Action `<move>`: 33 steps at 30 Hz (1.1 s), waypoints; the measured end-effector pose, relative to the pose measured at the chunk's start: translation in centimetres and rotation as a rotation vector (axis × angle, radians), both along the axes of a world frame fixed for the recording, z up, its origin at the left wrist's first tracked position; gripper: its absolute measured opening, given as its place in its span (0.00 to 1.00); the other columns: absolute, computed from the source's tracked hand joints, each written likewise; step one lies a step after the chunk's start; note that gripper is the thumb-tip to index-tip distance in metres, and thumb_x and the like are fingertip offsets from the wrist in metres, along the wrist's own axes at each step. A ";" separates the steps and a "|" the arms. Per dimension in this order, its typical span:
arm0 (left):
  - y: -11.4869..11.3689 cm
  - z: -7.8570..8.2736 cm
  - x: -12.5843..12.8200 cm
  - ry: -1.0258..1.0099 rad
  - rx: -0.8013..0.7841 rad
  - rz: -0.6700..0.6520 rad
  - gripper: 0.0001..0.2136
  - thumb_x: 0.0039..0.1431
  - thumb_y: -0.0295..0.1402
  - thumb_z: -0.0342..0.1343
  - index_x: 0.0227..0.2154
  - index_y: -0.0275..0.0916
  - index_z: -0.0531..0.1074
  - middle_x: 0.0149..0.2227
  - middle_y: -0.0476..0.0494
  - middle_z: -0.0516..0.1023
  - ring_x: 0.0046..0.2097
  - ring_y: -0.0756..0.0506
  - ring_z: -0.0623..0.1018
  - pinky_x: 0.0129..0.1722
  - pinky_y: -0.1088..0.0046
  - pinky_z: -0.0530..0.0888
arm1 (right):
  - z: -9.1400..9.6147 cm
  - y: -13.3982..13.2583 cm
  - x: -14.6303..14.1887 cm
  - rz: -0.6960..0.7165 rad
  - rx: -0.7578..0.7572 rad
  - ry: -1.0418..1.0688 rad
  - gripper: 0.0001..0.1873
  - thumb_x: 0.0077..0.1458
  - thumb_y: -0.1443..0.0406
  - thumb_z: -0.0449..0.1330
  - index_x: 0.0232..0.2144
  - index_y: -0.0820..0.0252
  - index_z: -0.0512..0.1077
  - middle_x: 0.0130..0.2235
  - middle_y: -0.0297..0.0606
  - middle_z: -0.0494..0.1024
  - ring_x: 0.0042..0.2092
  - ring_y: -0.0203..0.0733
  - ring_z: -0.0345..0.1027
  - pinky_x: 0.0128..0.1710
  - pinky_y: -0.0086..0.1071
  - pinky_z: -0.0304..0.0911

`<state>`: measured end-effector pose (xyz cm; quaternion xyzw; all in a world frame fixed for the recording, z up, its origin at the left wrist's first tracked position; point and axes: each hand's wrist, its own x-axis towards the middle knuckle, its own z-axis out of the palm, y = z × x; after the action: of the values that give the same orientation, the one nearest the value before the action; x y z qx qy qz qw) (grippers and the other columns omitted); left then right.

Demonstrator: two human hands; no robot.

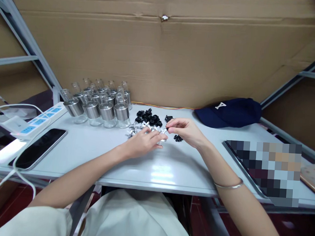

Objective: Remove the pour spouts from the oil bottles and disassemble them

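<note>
My left hand (144, 142) lies palm down on the white table (154, 167), its fingers curled over several small silver parts (135, 128). My right hand (186, 130) is just to the right of it, thumb and fingers pinched on a small black part at about the fingertips. A pile of black plastic parts (149, 118) lies right behind both hands, and a few more black bits (178, 137) sit under my right palm. The two hands nearly touch at the fingertips.
A cluster of glass bottles with silver collars (101, 104) stands at the back left. A power strip (41, 119) and a phone (40, 147) lie at the left edge. A navy cap (228, 112) sits back right, a blurred screen (266, 169) right. Cardboard walls the back.
</note>
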<state>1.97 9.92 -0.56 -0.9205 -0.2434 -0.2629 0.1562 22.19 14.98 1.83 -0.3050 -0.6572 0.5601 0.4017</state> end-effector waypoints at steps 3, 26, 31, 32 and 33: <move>0.0 -0.1 0.0 0.014 -0.010 0.003 0.10 0.67 0.32 0.40 0.47 0.35 0.59 0.41 0.39 0.76 0.40 0.46 0.75 0.39 0.68 0.67 | 0.2 -0.4 -0.1 0.068 -0.094 0.058 0.11 0.39 0.60 0.69 0.27 0.60 0.78 0.25 0.33 0.74 0.28 0.32 0.65 0.32 0.30 0.61; -0.1 -0.3 0.2 0.084 0.012 0.000 0.13 0.67 0.35 0.41 0.50 0.35 0.60 0.41 0.39 0.76 0.45 0.45 0.75 0.42 0.67 0.70 | 0.4 -0.8 0.3 0.533 -0.435 0.140 0.13 0.50 0.62 0.62 0.37 0.64 0.73 0.23 0.30 0.61 0.26 0.30 0.54 0.25 0.27 0.53; -0.1 -0.2 0.2 0.066 0.047 -0.028 0.14 0.67 0.34 0.41 0.50 0.32 0.58 0.42 0.37 0.75 0.42 0.45 0.76 0.41 0.67 0.70 | 0.5 -0.9 0.2 0.522 -0.426 0.135 0.13 0.50 0.61 0.62 0.37 0.64 0.72 0.23 0.29 0.60 0.27 0.31 0.54 0.27 0.27 0.54; -0.1 -0.2 0.2 0.062 0.052 -0.033 0.14 0.67 0.34 0.41 0.50 0.32 0.58 0.42 0.37 0.75 0.41 0.45 0.76 0.40 0.67 0.70 | 0.5 -0.9 0.2 0.517 -0.426 0.137 0.13 0.50 0.62 0.63 0.37 0.64 0.72 0.23 0.29 0.60 0.27 0.31 0.54 0.27 0.27 0.54; -0.1 -0.2 0.2 0.061 0.052 -0.035 0.14 0.67 0.34 0.40 0.50 0.32 0.58 0.43 0.37 0.75 0.41 0.45 0.76 0.40 0.67 0.70 | 0.5 -0.9 0.1 0.515 -0.427 0.138 0.13 0.50 0.62 0.63 0.36 0.64 0.72 0.22 0.29 0.60 0.27 0.31 0.54 0.27 0.27 0.55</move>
<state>2.17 9.81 -0.75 -0.9278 -0.2154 -0.2436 0.1827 22.32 14.06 2.30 -0.1676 -0.5517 0.7874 0.2181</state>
